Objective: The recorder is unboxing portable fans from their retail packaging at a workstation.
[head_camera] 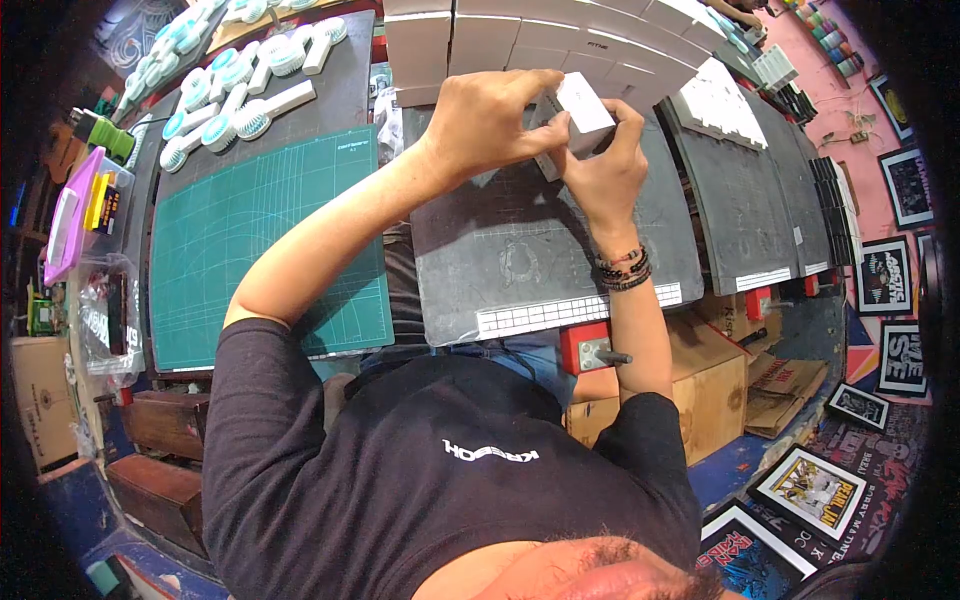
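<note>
Between both hands is a small white cardboard box (587,103), tilted above a dark work board (510,247). My left hand (495,112) grips it from the left, thumb and fingers at its upper edges. My right hand (611,161) holds its right side and lower part, fingers curled round the far edge. One pale end face is turned up, and the grey sides lie partly hidden behind the fingers. Just beyond the hands rises a stack of similar white boxes (480,49), some bearing print.
To the left lies a green cutting mat (262,240), with several white handheld fans (251,118) behind it. A lidded plastic bin (75,214) stands farther left. On the right are another dark board (735,195), white pieces (724,105) and cardboard boxes (705,382) below. A red bracket (585,349) juts at the front.
</note>
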Demonstrator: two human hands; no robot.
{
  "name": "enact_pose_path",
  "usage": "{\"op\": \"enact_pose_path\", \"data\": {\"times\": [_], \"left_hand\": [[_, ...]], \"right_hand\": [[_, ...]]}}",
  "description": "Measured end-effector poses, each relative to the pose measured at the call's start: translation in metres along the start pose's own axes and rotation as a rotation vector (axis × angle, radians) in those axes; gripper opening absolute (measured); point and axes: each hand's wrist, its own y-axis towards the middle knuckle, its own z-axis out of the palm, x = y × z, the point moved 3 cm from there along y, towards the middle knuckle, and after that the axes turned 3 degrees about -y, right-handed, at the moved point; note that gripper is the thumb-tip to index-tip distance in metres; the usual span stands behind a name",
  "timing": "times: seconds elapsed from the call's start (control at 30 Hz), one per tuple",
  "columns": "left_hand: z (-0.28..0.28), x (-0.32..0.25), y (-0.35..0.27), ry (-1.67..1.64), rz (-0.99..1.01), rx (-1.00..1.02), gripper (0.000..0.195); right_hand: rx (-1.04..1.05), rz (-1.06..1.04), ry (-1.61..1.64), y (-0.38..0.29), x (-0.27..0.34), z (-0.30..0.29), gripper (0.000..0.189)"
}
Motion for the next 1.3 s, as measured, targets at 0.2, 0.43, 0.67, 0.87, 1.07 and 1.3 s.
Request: {"op": "enact_pose_path", "data": {"times": [0.2,0.43,0.67,0.87,1.07,1.3], "left_hand": [[0.002,0.009,-0.003,0.059,-0.037,0.074,0.038],[0.007,0.022,-0.005,-0.103,-0.001,0.143,0.034],[0.019,0.016,-0.013,-0.218,-0.119,0.117,0.030],[0.024,0.014,-0.017,-0.391,-0.230,0.040,0.031],[0.020,0.019,-0.010,-0.397,-0.183,0.143,0.034],[0.025,0.021,-0.021,-0.460,-0.257,0.180,0.035]], "right_hand": [[0.023,0.046,0.052,0.000,0.004,0.006,0.070],[0.265,0.024,0.306,0.006,-0.007,0.004,0.103],[0.266,0.104,0.337,0.005,-0.011,0.004,0.102],[0.241,0.095,0.314,0.004,-0.014,0.006,0.100],[0.271,0.090,0.313,0.003,-0.016,0.005,0.098],[0.303,0.125,0.339,0.002,-0.016,0.004,0.098]]}}
